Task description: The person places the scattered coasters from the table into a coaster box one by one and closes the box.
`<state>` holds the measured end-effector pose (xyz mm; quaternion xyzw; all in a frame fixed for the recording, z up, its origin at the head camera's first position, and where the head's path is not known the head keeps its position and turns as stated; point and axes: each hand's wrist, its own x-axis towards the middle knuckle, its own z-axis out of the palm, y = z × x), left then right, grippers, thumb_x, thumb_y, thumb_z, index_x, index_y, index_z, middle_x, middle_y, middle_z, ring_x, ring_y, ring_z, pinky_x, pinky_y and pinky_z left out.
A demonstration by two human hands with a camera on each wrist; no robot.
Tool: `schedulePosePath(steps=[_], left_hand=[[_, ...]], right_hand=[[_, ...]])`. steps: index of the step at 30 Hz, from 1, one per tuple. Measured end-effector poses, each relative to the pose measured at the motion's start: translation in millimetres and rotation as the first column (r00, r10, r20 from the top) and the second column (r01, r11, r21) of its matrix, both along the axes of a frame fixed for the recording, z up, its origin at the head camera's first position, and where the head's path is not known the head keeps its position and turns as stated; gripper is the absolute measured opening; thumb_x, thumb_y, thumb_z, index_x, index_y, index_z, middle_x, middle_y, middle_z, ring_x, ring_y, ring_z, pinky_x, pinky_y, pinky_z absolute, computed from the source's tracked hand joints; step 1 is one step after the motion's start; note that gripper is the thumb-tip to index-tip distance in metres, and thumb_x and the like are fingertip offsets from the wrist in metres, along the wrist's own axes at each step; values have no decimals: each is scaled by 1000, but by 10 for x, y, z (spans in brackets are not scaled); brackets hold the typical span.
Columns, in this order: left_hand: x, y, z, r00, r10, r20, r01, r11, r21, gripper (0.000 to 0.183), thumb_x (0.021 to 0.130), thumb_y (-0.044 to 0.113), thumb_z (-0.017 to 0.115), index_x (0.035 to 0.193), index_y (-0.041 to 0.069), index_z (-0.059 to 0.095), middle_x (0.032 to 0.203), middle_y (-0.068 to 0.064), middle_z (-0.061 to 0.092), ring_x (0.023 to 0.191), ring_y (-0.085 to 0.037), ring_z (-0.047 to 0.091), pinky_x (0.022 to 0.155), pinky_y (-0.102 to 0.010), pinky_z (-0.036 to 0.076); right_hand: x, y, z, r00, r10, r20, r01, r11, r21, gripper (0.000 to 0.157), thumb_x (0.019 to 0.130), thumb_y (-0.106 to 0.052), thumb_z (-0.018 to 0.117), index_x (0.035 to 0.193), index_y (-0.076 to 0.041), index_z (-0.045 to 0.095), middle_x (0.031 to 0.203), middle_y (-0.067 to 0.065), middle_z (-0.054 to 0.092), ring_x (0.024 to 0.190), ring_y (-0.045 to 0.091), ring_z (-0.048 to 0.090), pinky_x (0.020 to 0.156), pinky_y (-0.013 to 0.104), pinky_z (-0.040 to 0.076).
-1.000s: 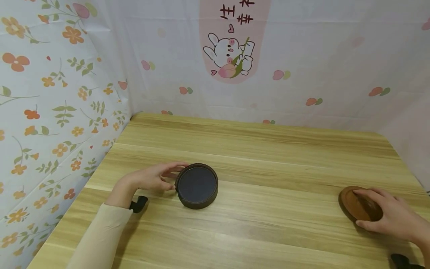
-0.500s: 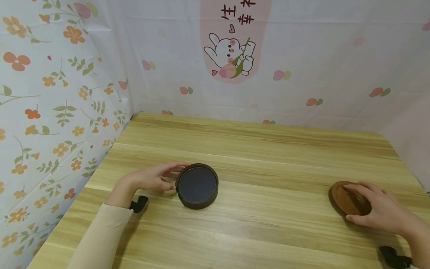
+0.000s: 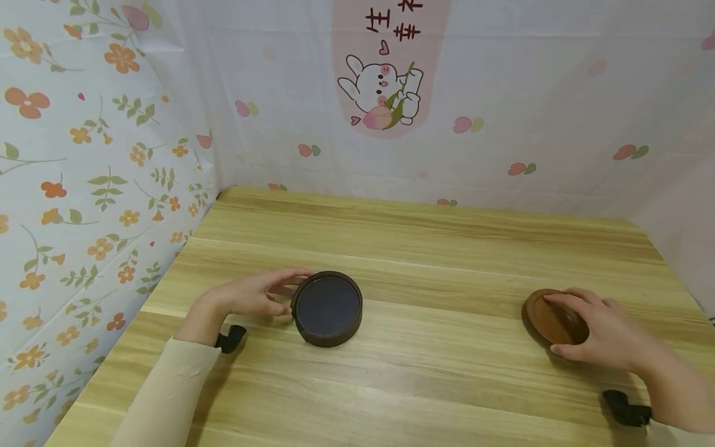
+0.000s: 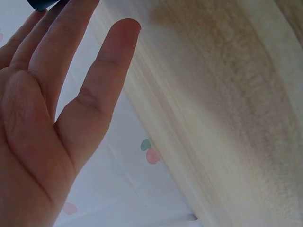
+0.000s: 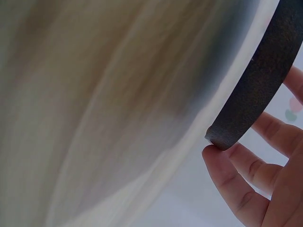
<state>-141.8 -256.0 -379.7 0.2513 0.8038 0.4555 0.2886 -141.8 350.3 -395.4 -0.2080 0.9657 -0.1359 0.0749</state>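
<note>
My left hand (image 3: pixel 254 295) rests at the left side of a round black coaster holder (image 3: pixel 329 310), its fingertips right at the rim. Inside the holder lies a dark disc with a stitched edge. In the left wrist view the fingers and thumb (image 4: pixel 113 61) look fairly straight, and a dark corner (image 4: pixel 40 4) shows at the fingertips. At the right, my right hand (image 3: pixel 606 329) grips a round brown shallow dish (image 3: pixel 550 316), tilted, close over the table. The right wrist view shows its dark brown edge (image 5: pixel 255 80) between thumb and fingers; part of the dish is hidden under the hand.
The wooden table (image 3: pixel 424 360) spreads under both hands. A white curtain (image 3: pixel 503 81) with a rabbit print hangs behind it, and a flowered cloth (image 3: pixel 72 186) along the left. A black wrist-worn piece (image 3: pixel 231 339) sits below the left wrist, another black piece (image 3: pixel 625 408) below the right.
My right hand has moved left and slightly toward the far side with the brown dish, closer to the black holder. The left hand and the holder stay where they were.
</note>
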Motion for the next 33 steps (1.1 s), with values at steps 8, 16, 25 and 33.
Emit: schedulePosePath(steps=[8,16,25,33], left_hand=[[2,-12,-10,1000,-10,-6,10,1000,9,73,92,-2,62,156,4,27,153,-27,39,138,-50,42,109,-62,39],[-13,-12,-15,1000,-13,2,13,1000,20,73,92,-3,61,156,5,27,153,-26,40,138,-48,43,108,-61,41],[-4,-13,-22,1000,-18,-5,18,1000,18,75,90,-5,60,156,4,26,153,-27,40,137,-49,43,108,-61,41],[0,-3,-17,1000,-15,-17,15,1000,8,76,88,-8,59,156,2,26,152,-27,41,137,-48,44,109,-61,40]], right_hand=[[-35,-188,47,1000,22,-20,-22,1000,3,85,70,-40,89,139,-7,50,140,31,39,115,61,41,82,72,38],[-103,-366,93,999,40,1,-40,999,16,86,72,-44,87,140,-7,50,143,31,38,111,62,40,77,74,42],[-170,-595,156,997,60,39,-59,998,-14,84,73,-43,86,142,-11,50,147,29,36,117,59,38,79,72,43],[-203,-828,193,995,79,58,-76,996,-53,82,75,-38,85,143,-13,49,149,25,34,121,53,36,81,68,46]])
